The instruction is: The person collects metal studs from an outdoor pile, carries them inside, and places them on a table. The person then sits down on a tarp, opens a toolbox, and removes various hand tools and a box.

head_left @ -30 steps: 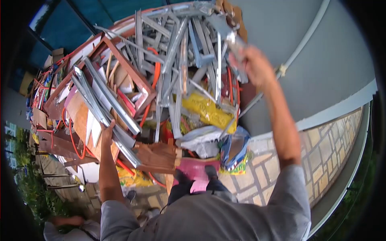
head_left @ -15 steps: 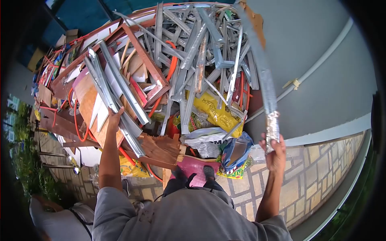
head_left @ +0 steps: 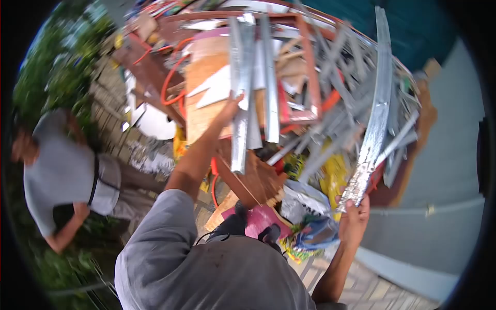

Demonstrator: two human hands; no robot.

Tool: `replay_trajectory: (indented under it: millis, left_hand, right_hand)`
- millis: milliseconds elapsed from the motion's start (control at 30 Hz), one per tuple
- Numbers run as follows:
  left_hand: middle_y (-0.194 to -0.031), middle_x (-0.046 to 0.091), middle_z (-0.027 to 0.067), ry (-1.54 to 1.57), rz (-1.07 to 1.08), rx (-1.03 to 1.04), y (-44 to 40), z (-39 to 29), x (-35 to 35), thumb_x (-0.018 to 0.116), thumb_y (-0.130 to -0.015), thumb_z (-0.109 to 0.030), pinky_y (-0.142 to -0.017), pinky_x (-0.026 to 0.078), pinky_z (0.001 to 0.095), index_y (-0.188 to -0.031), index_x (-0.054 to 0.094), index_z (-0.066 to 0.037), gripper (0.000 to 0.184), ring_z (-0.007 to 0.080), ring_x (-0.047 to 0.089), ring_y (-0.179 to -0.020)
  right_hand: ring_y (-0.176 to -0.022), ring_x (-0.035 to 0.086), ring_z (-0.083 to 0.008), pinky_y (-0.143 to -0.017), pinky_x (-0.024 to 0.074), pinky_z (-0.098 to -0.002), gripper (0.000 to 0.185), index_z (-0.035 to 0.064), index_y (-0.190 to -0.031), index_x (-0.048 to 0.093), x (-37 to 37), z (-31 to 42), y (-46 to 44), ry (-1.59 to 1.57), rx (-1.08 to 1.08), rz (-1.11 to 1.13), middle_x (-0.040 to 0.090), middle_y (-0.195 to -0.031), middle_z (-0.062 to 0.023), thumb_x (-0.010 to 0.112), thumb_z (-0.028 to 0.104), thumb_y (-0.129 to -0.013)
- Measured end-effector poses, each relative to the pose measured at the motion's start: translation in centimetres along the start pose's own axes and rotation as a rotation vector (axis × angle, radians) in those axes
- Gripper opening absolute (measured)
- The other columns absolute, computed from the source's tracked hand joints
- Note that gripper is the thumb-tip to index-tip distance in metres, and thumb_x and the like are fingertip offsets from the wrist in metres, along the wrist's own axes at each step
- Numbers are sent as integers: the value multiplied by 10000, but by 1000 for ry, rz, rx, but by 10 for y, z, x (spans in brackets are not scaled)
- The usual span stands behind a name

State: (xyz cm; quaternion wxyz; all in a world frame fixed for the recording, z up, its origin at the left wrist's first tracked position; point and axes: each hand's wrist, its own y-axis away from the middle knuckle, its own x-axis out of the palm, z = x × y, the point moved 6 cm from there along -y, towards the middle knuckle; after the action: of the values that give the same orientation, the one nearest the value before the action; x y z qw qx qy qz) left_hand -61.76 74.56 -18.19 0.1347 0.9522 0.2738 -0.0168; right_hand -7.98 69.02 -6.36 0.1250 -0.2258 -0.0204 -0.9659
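Observation:
My left hand (head_left: 231,107) is closed on the edge of a long silvery metal channel (head_left: 239,142) lying over the scrap pile. Just right of it, a second metal channel (head_left: 270,82) leans on the pile. Held near its lower end by my right hand (head_left: 354,219) is a long, thin metal strip (head_left: 378,98), its surface ridged and crumpled near the grip. The strip rises past the pile's right side. Under the left-hand channel lie a plywood board (head_left: 201,77) and torn white sheets (head_left: 214,82). Motion blurs part of the view.
A person (head_left: 67,160) in a grey shirt stands at left by plants. A brown wooden frame (head_left: 311,67), orange tubing (head_left: 166,90) and yellow sacks (head_left: 335,173) are in the pile. Bags (head_left: 318,232) lie near my feet. A grey wall (head_left: 444,155) bounds the right.
My view has swung left, bringing the other person fully into sight. The pile appears shifted right and turned. Both hands keep hold of their metal pieces; the right-hand strip now leans rightward.

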Motion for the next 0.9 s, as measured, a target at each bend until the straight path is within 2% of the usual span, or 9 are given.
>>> replay_trajectory:
  millis: [167,300,367,400,433,500,633,767,900]
  left_hand:
    - [-1674,8,203,195,-31,-175,13,-13,-5,591,-811,-788,-1189,215,552,-1573,-229,-133,1297,397,138,-1520]
    - [-1678,24,172,287,-39,-197,12,-25,3,583,-788,-822,-1196,198,552,-1592,-170,-134,1299,365,152,-1518]
    - [-1654,133,179,272,60,-38,-4,-18,0,595,-780,-824,-1192,212,551,-1621,51,-108,1231,350,219,-1494]
    - [-1598,269,199,203,129,-56,-46,9,-7,597,-807,-795,-1153,302,573,-1590,202,-72,1136,368,329,-1442]
    - [-1534,362,215,278,232,-29,-18,-17,12,644,-820,-739,-1097,395,582,-1590,108,-46,1166,382,422,-1377]
    - [-1532,327,281,270,62,-136,1,-40,26,804,-774,-587,-1084,414,582,-1559,-168,-40,1364,436,426,-1361]
    - [-1575,38,386,-102,-62,-85,-38,7,18,890,-628,-599,-1147,342,519,-1576,-144,-28,1515,470,208,-1466]
    - [-1576,-49,402,-131,-60,-103,-38,10,19,899,-605,-589,-1161,330,491,-1586,-123,-36,1521,461,149,-1489]
    - [-1576,-86,398,-140,-11,-110,-47,14,20,887,-624,-567,-1168,315,478,-1591,-117,-49,1487,448,98,-1501]
  right_hand:
    - [-1071,648,-188,-902,541,-362,360,10,-1273,559,92,-95,-51,-73,112,168,667,-1173,-111,659,56,-930]
    - [-873,680,-308,-798,541,-414,313,-6,-1164,570,165,-137,-89,852,-184,39,697,-984,-188,681,90,-887]
    - [-935,680,-391,-809,527,-494,212,-21,-1052,611,205,-158,-95,1137,21,190,695,-972,-222,630,117,-892]
    - [-1044,643,-401,-887,490,-544,243,0,-1040,663,221,-173,-91,1507,-416,253,690,-1048,-209,635,189,-891]
    - [-1163,575,-410,-976,429,-586,296,18,-1064,699,238,-169,-90,1622,-241,411,663,-1153,-222,629,247,-890]
    - [-1121,583,-395,-945,432,-608,251,17,-1022,706,253,-170,-84,1603,-693,161,650,-1132,-221,649,203,-863]
    - [-1049,618,-373,-932,489,-458,176,40,-948,697,199,-133,-114,1140,-348,129,654,-1075,-181,658,200,-886]
    - [-912,640,-382,-847,501,-483,160,76,-943,714,41,-67,-198,1090,-442,-407,675,-883,-192,601,171,-882]
    - [-1110,625,-455,-957,476,-480,484,5,-1148,651,-83,-63,-272,1174,35,-624,659,-1146,-306,635,423,-904]
